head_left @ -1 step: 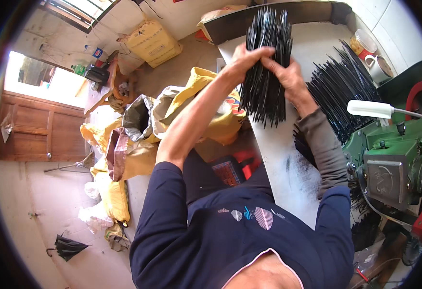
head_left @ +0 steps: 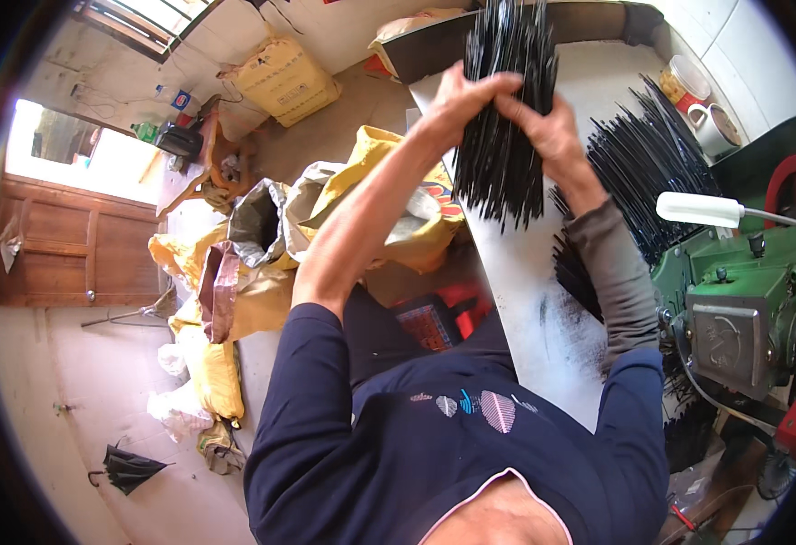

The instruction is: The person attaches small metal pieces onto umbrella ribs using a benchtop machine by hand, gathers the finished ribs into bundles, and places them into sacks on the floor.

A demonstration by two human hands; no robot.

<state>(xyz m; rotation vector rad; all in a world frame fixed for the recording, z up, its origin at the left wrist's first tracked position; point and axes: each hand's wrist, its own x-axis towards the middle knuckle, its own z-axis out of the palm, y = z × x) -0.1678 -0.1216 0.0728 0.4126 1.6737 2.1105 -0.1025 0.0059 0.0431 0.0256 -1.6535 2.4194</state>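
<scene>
A thick bundle of thin black strips (head_left: 504, 154) stands roughly upright between my hands over the white table (head_left: 534, 318). My left hand (head_left: 466, 100) grips its left side, the thumb laid across the front. On the right side my right hand (head_left: 552, 136) is wrapped around it, thumb also across the front and nearly meeting the left one. The other fingers are hidden behind the bundle. A grey-brown sleeve covers my right forearm. Just right of that hand, a pile of similar black strips (head_left: 652, 173) lies on the table.
A green machine (head_left: 743, 300) with a white lamp (head_left: 697, 208) stands at the right. A mug (head_left: 716, 130) and a lidded jar (head_left: 684, 82) sit at the far right. Open yellow sacks (head_left: 384, 154) and a grey sack (head_left: 257, 222) stand left of the table. An umbrella (head_left: 132, 468) lies on the floor.
Both hands have moved slightly away from me with the bundle, toward the table's far end. My right hand has also shifted a little to the right.
</scene>
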